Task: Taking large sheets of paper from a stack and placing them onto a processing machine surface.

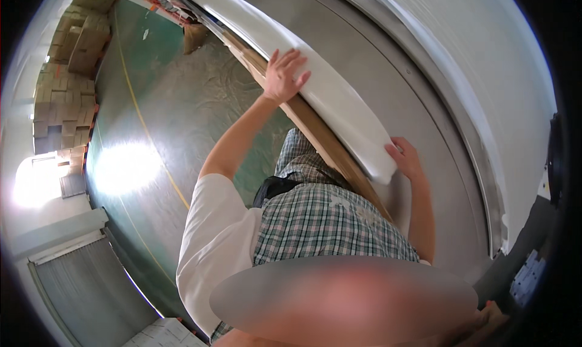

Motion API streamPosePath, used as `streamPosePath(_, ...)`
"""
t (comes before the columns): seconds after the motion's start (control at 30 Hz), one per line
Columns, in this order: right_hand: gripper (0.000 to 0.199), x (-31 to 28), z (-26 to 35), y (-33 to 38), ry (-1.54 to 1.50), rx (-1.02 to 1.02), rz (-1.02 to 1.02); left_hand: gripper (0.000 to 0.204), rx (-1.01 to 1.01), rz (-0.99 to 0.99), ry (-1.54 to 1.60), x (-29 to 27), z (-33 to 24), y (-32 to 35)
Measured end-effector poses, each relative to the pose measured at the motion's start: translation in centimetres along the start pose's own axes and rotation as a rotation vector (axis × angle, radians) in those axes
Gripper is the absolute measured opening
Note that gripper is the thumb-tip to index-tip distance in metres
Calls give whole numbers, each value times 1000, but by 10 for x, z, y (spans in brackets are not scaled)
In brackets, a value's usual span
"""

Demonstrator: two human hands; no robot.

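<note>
Warehouse, green floor [182,104]: long white panel [339,98] over brown board [327,144], stiff, likely light (unwieldy). Left hand [284,75] spread flat on top; right hand [405,158] gripping near end.

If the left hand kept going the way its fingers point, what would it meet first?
The left hand already lies flat on the long white panel, fingers pointing along it, so it would likely just slide further up that panel; depth is unclear.

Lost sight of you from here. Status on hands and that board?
Left hand flat on the long white board, fingers spread. Right hand gripping its near end. Brown panel directly beneath. Nothing blocking.
</note>
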State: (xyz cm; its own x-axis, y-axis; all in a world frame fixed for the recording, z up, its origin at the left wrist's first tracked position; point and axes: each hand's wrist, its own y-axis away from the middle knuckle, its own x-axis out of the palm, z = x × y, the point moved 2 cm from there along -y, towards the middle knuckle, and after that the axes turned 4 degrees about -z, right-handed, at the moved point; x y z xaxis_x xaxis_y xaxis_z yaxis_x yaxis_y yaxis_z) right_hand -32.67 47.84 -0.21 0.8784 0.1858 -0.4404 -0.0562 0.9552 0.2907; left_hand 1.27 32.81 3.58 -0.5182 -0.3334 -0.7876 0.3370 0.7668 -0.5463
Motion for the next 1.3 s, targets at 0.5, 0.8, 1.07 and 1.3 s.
streamPosePath(0.5,22,141,120,-193,-88,-162,-236,14,185,193,2500,-162,-30,-131)
streamPosePath(0.8,13,3,-26,-125,746,162,-1451,20,330,364,2590,-172,29,-182)
streamPosePath(1.07,15,4,-25,-122,785,259,-1449,15,176,729,2655,-130,40,-234)
streamPosePath(1.3,14,6,-16,-120,768,369,-1435,15,195,1198,2677,-74,36,-266)
